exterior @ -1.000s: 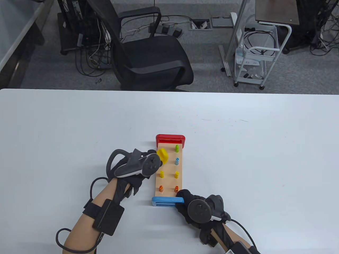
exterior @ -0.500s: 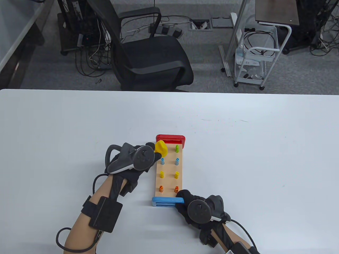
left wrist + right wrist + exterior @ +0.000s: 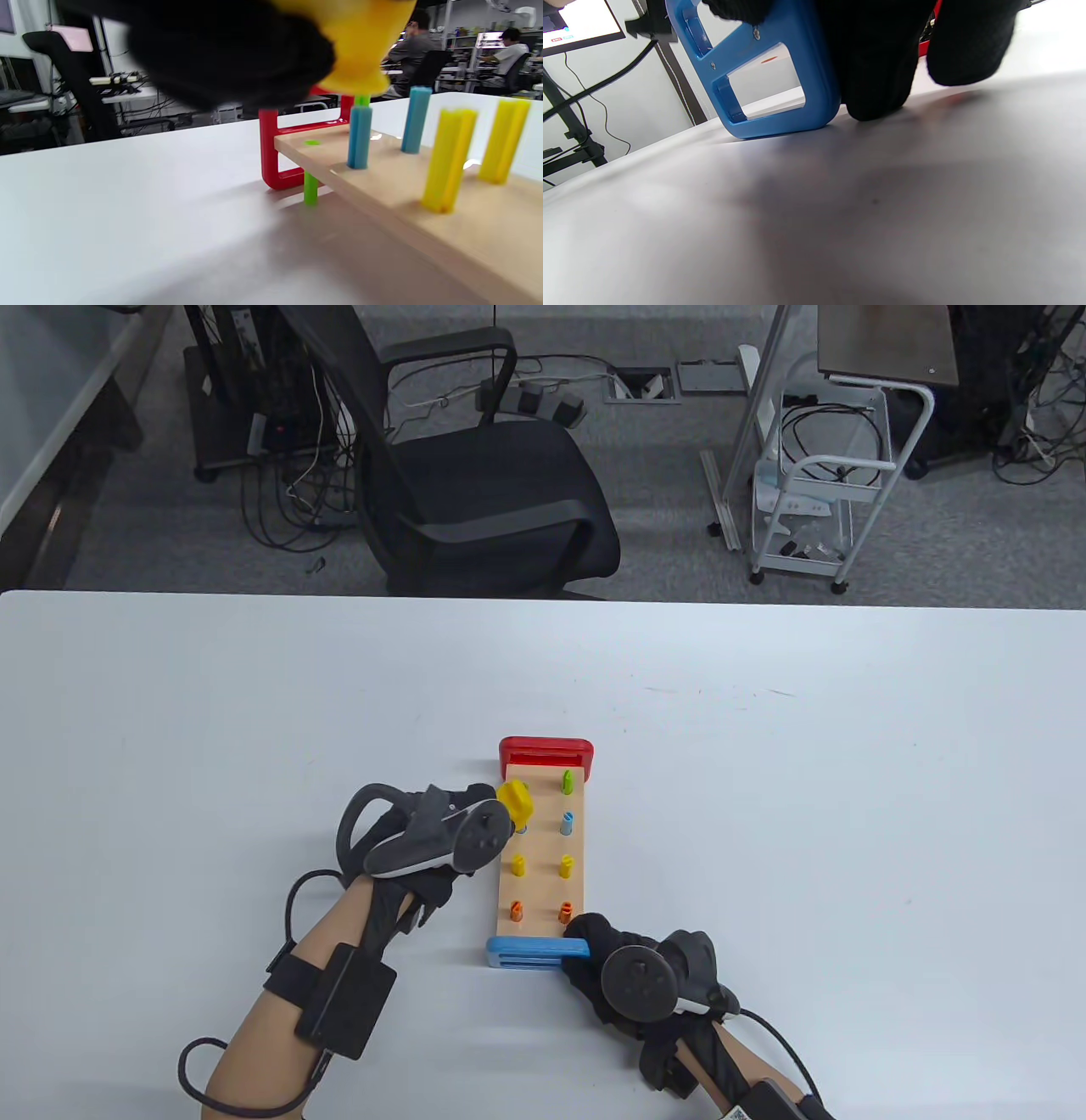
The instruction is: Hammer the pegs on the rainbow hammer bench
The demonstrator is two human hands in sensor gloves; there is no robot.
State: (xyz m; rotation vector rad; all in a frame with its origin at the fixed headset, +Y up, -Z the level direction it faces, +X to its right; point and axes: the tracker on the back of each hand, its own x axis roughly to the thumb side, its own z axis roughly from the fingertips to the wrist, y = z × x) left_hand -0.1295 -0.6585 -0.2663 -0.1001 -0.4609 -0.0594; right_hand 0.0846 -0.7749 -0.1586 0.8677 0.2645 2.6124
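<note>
The wooden peg bench with a red end frame and a blue end frame [image 3: 543, 848] lies lengthwise on the white counter [image 3: 806, 814], red end far from the person, blue end near. The left hand [image 3: 424, 836] reaches in from the bench's left side, forearm angled up and to the right, tracker on its back facing up. Its fingers [image 3: 229, 51] are wrapped around the yellow plastic toy hammer [image 3: 516, 802], whose head sits directly on top of the near-left blue peg [image 3: 359, 137] in the left wrist view. Just past that peg, a green peg [image 3: 311, 188] is sunk flush with the board and sticks out beneath it. A second blue peg [image 3: 415, 119] and two yellow pegs [image 3: 449, 161] stand tall. The right hand [image 3: 632, 980] rests at the bench's near right corner, wrist low on the counter; its fingers [image 3: 874, 63] press against the blue end frame [image 3: 763, 72], fingertips touching the counter.
</note>
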